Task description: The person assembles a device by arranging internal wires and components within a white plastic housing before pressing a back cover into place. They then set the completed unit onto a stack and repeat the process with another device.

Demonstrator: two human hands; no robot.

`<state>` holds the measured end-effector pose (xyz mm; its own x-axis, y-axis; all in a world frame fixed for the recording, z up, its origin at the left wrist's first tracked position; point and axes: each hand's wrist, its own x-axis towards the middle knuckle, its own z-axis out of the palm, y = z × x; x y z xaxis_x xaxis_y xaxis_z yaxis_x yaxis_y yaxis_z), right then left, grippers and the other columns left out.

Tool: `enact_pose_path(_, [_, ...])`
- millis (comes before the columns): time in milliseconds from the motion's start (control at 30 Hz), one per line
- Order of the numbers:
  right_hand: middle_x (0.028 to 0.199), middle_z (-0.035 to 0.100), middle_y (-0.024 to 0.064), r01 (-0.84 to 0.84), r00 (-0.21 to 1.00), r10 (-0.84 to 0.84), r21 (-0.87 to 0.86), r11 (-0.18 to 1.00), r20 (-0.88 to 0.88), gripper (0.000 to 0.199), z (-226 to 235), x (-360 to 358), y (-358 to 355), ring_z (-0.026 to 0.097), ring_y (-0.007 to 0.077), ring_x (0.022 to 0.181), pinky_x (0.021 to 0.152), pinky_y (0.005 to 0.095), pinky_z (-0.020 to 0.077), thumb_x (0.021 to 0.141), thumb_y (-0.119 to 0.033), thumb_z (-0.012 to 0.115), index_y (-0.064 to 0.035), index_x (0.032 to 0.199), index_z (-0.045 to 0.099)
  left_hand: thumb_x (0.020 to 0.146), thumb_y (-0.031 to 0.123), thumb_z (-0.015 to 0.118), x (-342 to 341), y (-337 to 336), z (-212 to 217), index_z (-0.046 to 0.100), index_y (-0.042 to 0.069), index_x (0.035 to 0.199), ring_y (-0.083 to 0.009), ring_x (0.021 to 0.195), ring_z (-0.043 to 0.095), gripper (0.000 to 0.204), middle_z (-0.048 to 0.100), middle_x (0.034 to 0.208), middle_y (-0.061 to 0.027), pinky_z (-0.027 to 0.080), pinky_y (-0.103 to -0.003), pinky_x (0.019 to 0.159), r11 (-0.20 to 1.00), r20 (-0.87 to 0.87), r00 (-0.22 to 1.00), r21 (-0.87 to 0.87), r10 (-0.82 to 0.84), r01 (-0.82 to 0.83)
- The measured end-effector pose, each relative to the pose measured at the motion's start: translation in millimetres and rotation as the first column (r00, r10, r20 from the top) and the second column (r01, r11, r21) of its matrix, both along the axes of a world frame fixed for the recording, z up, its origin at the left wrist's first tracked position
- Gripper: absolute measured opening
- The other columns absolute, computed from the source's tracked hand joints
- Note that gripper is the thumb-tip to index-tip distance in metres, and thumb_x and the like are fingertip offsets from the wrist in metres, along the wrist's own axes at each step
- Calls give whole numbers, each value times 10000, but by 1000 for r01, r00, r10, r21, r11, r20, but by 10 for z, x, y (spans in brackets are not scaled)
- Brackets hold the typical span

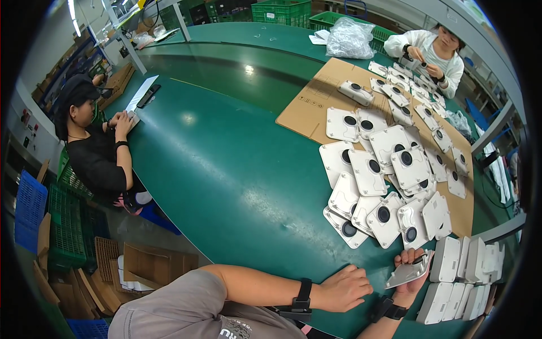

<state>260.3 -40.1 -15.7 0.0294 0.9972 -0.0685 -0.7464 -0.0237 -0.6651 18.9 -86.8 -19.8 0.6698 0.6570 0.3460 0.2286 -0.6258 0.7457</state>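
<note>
My right hand (pixel 407 282) grips a flat white plastic cover (pixel 409 272), tilted, near the table's front edge. My left hand (pixel 344 289) rests knuckles up on the green table (pixel 226 169) just left of it, fingers loosely curled, holding nothing. Both wrists wear black bands. A heap of white square covers with dark round holes (pixel 384 186) lies beyond my hands. A row of white box-shaped parts (pixel 460 277) stands on edge right of my right hand.
A cardboard sheet (pixel 307 107) lies under the far parts. A person in white (pixel 432 53) handles a part at the far right. A person in black (pixel 93 147) sits at the left edge. Green crates (pixel 282 11) and blue crates (pixel 28 209) stand around.
</note>
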Motion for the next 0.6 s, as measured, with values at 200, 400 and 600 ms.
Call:
enact_pose_path(200, [785, 400, 40, 0, 1000, 0, 2, 1000, -7, 464, -6, 1, -3, 460, 213, 791, 817, 414, 501, 1121, -487, 396, -101, 885, 502, 866, 179, 755, -2, 3, 1, 673, 65, 1107, -240, 1056, 572, 278, 665, 1031, -44, 396, -386, 921, 1000, -2, 1000, 3, -1, 1])
enact_pose_path(400, [788, 399, 41, 0, 1000, 0, -6, 1000, -7, 462, 11, -11, -3, 458, 212, 790, 817, 415, 506, 1121, -483, 397, -101, 881, 496, 863, 179, 757, -1, 6, 12, 676, 65, 1103, -239, 1055, 573, 278, 667, 1031, -40, 397, -385, 920, 1000, -2, 1000, -5, -1, 1])
enact_pose_path(600, [787, 385, 38, 9, 1000, -9, -18, 1000, -3, 458, 2, -2, 1, 448, 209, 786, 816, 414, 507, 1121, -483, 401, -106, 876, 488, 859, 184, 762, 2, 11, 6, 682, 67, 1093, -237, 1053, 575, 274, 669, 1029, -38, 400, -383, 917, 1000, 0, 1000, -3, 0, 0])
